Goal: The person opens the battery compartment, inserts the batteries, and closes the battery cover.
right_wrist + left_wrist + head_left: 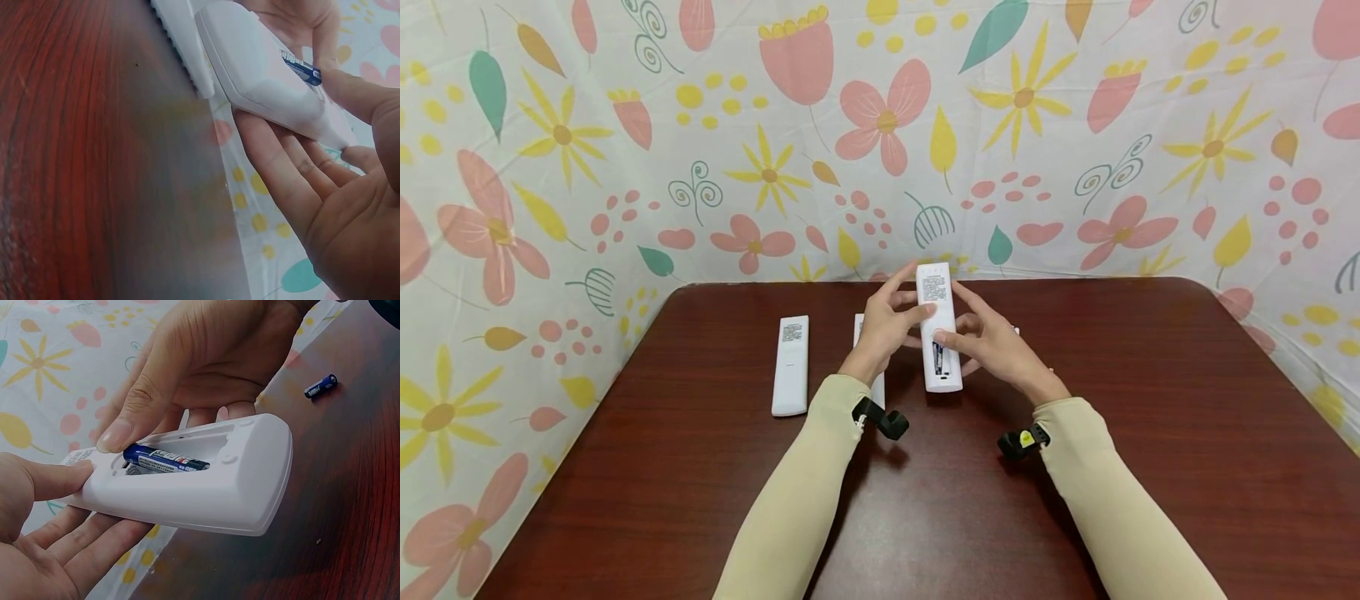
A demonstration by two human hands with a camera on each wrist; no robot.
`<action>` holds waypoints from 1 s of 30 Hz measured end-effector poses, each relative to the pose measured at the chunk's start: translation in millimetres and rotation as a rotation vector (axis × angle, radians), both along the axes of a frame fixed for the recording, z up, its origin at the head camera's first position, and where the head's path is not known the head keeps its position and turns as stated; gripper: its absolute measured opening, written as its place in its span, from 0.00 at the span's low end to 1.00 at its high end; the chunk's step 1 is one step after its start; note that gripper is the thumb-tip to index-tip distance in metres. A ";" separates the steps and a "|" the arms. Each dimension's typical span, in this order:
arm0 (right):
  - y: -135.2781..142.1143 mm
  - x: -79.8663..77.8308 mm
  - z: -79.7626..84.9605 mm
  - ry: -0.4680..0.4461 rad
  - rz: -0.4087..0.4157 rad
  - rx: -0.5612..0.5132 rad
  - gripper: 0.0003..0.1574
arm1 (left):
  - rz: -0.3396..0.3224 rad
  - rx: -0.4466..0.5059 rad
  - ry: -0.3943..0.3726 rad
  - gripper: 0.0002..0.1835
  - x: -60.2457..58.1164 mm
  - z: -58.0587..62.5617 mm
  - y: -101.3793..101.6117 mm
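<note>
A white remote control is held up over the table, its back facing up and its battery bay uncovered. One blue AAA-size battery lies in the bay, slightly tilted. My left hand grips the remote from the left, thumb on its back and fingers behind it. From the other side my right hand holds it too, with the thumb pressing at one end of the battery and the fingers under the casing. A second blue battery rests on the table.
Another white remote lies back up on the left of the brown table. A further white remote is partly hidden under my left forearm. Behind the table hangs a flower-patterned cloth. Black straps sit at both wrists.
</note>
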State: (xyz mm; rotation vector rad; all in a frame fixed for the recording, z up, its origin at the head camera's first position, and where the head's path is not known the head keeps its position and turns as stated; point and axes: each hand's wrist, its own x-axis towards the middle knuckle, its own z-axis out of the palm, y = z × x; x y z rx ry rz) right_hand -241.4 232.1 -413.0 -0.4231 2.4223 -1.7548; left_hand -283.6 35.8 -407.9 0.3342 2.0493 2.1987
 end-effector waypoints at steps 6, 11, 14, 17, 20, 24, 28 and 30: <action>-0.4 1.1 0.2 0.020 -0.010 0.019 0.58 | 0.007 -0.014 -0.004 0.39 0.2 0.3 -0.3; -1.4 0.9 -0.7 0.034 -0.014 0.028 0.59 | 0.006 -0.013 -0.003 0.39 0.1 -0.3 -0.6; -1.8 0.3 -1.5 0.037 -0.022 0.038 0.59 | 0.005 -0.013 0.001 0.39 0.2 -0.1 -0.6; -2.1 0.6 -1.6 0.041 -0.029 0.040 0.60 | 0.003 -0.015 0.006 0.39 0.4 0.5 -0.2; -2.5 0.5 -2.0 0.042 -0.040 0.044 0.61 | 0.002 -0.018 0.007 0.39 0.6 0.4 0.5; -3.6 0.2 -3.1 0.049 -0.058 0.050 0.62 | -0.002 -0.017 0.008 0.40 0.9 -0.5 1.1; -5.0 -0.3 -5.2 0.065 -0.068 0.066 0.64 | -0.005 -0.014 0.011 0.40 0.7 -2.0 1.0; -5.5 -0.7 -6.3 0.073 -0.072 0.075 0.64 | -0.006 -0.012 0.014 0.40 0.6 -2.4 0.9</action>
